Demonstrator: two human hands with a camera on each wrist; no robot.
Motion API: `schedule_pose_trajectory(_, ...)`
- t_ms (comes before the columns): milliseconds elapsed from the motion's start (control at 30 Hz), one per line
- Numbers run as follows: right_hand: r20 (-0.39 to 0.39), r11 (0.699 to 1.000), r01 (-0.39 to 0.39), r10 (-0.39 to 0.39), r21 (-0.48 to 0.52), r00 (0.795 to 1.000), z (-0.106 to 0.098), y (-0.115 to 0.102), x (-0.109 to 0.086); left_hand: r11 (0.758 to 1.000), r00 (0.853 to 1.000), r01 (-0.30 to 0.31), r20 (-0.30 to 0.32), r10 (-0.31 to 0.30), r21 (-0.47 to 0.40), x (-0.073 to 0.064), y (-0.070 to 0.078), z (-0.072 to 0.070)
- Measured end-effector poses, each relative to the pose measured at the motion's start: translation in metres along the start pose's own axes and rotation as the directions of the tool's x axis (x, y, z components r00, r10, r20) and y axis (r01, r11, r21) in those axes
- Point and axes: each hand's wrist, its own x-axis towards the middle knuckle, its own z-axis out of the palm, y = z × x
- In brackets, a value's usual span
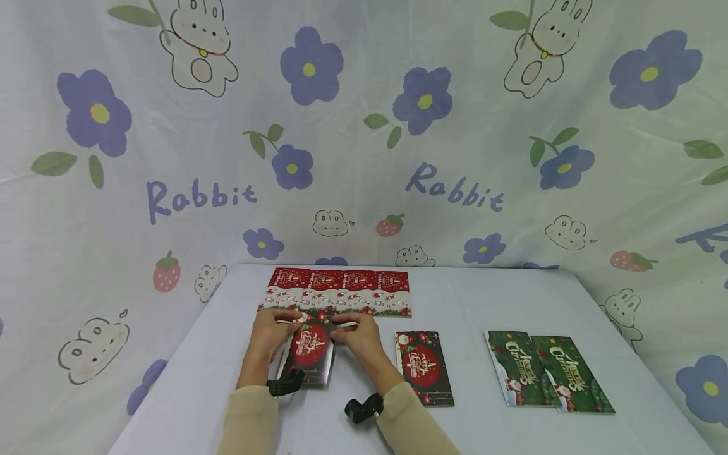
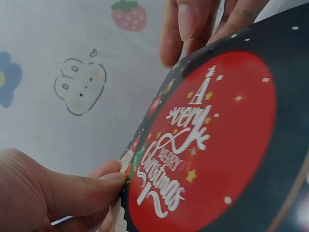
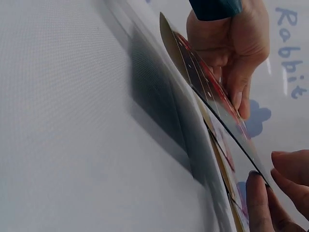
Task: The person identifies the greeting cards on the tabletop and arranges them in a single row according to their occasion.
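Observation:
A black Christmas booklet (image 1: 311, 344) with a red circle and white lettering is held between both hands, tilted above the table. My left hand (image 1: 268, 335) pinches its left edge, thumb on the front cover, as the left wrist view shows. At the upper right edge, my right hand (image 1: 359, 338) grips it between thumb and fingers. Seen from the right wrist, the held booklet (image 3: 212, 92) stands at a slant, and its tan lower part bows away from the cover. Just behind the hands lies a row of overlapping red booklets (image 1: 355, 294).
Right of the hands lie overlapping black booklets (image 1: 423, 370) of the same design. Two green Christmas booklets (image 1: 523, 370) overlap farther right. A white cloth covers the table (image 1: 483, 430), and a patterned curtain (image 1: 352, 139) hangs along its back edge.

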Motion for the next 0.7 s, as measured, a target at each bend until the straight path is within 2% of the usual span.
schedule_pose_trajectory(300,0.057,1.0,0.013,-0.012,-0.028,0.998,-0.0008,-0.0022,-0.0039,1.0,0.998,0.001,-0.055,-0.001,-0.007,-0.0008,-0.0023,-0.0006)
schedule_pose_trajectory(600,0.11,1.0,0.027,-0.026,-0.011,0.994,-0.0018,-0.0071,-0.0067,0.998,0.997,-0.024,-0.077,0.019,-0.063,0.0009,-0.0036,0.0021)
schedule_pose_trajectory(700,0.135,1.0,0.026,-0.025,-0.004,0.991,-0.0024,-0.0073,-0.0068,0.998,0.995,-0.021,-0.094,0.015,-0.058,0.0014,-0.0033,0.0021)
